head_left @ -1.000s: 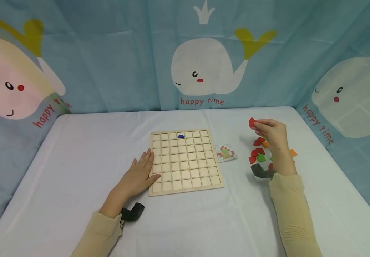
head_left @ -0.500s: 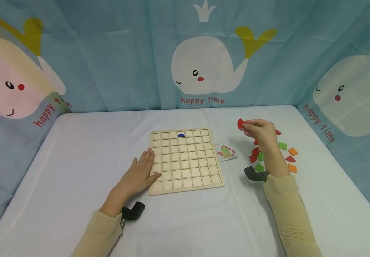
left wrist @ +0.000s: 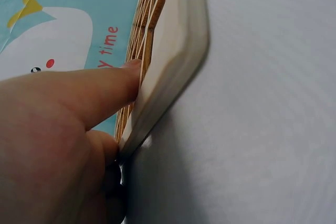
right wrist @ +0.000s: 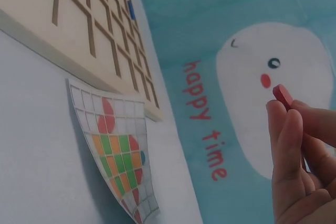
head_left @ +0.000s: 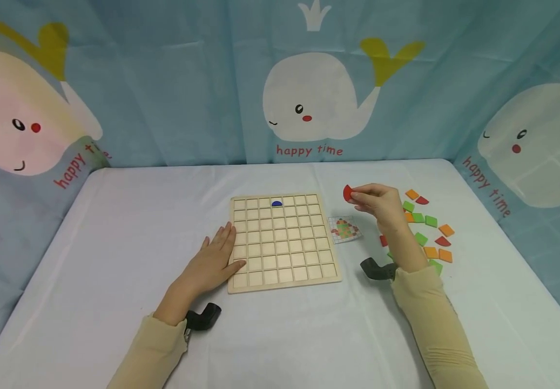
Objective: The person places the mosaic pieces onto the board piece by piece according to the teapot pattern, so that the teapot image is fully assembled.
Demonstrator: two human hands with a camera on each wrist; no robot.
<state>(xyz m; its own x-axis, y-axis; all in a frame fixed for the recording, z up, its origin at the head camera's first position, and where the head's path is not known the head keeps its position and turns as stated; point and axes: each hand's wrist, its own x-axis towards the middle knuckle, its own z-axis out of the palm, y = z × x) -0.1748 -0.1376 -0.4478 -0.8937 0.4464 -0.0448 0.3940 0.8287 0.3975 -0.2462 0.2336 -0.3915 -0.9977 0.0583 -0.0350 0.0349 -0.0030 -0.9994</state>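
Note:
A wooden grid board (head_left: 285, 274) lies on the table, with one blue half-round piece (head_left: 277, 203) in its top row. My left hand (head_left: 207, 270) rests at the board's left edge, fingers straight, and the thumb (left wrist: 113, 90) lies over the rim in the left wrist view. Between thumb and fingertips, my right hand (head_left: 380, 205) pinches a red quarter-round piece (head_left: 348, 193) above the table, right of the board's top corner. The same red piece (right wrist: 282, 96) shows edge-on in the right wrist view. Below that hand lies a pattern card (head_left: 344, 229) with a coloured grid picture.
Right of the card are scattered flat pieces: orange squares (head_left: 446, 230), green squares (head_left: 431, 221) and red quarter-rounds (head_left: 443, 241). The right forearm hides some of them. A blue whale-print curtain (head_left: 187, 108) hangs behind the white-covered table (head_left: 129, 227).
My right hand has moved left with the red piece, away from the scattered pieces and toward the board, uncovering more of them. The left hand has stayed at the board's edge.

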